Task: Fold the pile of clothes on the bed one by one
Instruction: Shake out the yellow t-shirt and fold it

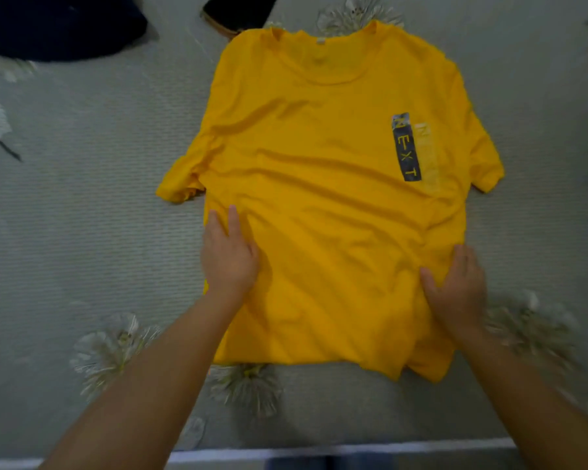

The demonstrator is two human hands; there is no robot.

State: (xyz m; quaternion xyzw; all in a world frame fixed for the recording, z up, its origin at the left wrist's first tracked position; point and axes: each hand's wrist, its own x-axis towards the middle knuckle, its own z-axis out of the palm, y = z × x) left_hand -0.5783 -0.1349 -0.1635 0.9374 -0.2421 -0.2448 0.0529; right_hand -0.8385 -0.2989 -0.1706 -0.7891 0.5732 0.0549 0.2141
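Reading "NEXT" on a dark strip [406,147], yellow T-shirt [319,198] lies flat.

Home bedroom: bed with grey ribbed flower-print bedspread [82,198], yellow cotton T-shirt [319,198] spread flat, dark navy clothes [58,25] heaped nearby.

Bedspread [82,232] lies bare around the shirt [319,198]; dark garments [58,28] far left

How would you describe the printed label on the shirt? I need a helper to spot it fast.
Start at the grey flowered bedspread, where a yellow T-shirt lies spread flat, neck away from the person. On its chest, toward the person's right, runs a dark vertical strip reading NEXT, the only print on the plain yellow cloth.
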